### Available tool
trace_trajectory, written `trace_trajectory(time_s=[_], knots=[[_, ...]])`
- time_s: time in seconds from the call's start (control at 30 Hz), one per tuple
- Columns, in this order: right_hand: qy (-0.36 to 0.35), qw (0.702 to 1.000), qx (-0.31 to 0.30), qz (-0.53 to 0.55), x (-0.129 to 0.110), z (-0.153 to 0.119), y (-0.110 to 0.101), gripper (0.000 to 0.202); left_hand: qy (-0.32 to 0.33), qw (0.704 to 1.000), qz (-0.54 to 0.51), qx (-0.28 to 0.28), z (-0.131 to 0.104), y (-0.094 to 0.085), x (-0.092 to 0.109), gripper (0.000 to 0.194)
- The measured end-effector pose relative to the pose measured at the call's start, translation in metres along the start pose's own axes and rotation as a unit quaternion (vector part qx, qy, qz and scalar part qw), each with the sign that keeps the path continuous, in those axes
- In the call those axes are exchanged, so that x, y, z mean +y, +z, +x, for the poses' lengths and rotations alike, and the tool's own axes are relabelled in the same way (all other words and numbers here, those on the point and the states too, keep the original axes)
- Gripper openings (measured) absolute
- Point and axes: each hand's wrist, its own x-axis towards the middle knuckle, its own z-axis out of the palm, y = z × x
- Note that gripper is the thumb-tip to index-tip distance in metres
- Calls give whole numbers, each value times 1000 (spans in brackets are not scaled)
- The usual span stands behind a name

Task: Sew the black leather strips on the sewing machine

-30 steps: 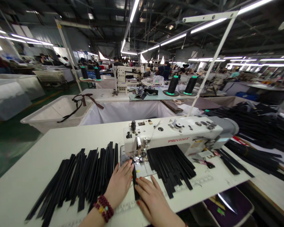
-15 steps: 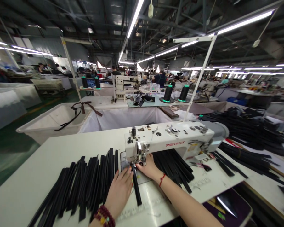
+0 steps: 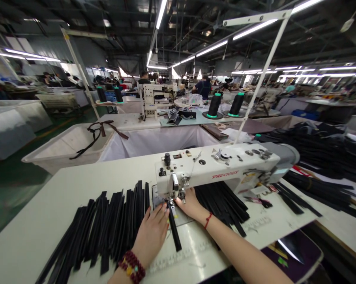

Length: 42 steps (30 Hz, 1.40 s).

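We find the left hand [image 3: 154,225] flat, fingers extended, beside a narrow black strip [image 3: 174,230] at the needle end of the white, long-armed sewing machine [image 3: 201,167]; the right hand [image 3: 190,204] (grip hidden, we cannot tell) is there too. Flat black strips [image 3: 114,228] lie left of the machine.

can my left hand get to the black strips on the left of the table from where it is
Probably yes: your left hand sits right beside the black strips, with nothing visible between them. The sewing machine stands off to the other side.
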Motion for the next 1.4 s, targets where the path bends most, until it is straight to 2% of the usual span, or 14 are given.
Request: trace_trajectory(time_s=[0.33, 0.47, 0.6, 0.77, 0.87, 1.13, 1.4], knots=[[-17, 999, 7, -29, -8, 2, -9, 16, -10, 999, 3, -35, 8, -5, -4, 40], [-18, 999, 25, -45, -10, -10, -19, 14, -17, 997, 22, -66, 10, -10, -1, 42], [-68, 997, 25, -39, -19, -54, -31, 21, -6, 997, 34, -73, 4, -15, 5, 42], [-211, 977, 5, -21, -29, -126, -31, 28, 25, 998, 21, -56, -9, -15, 8, 41], [-235, 971, -3, -48, -31, -145, -33, 31, 28, 998, 12, -55, -10, -16, 9, 41], [-236, 971, 9, -50, -36, -134, -39, 24, 23, 997, 21, -68, -3, -17, 7, 42], [-205, 979, 22, -9, -30, -113, -23, 13, 14, 996, 39, -80, 10, -12, 1, 42]])
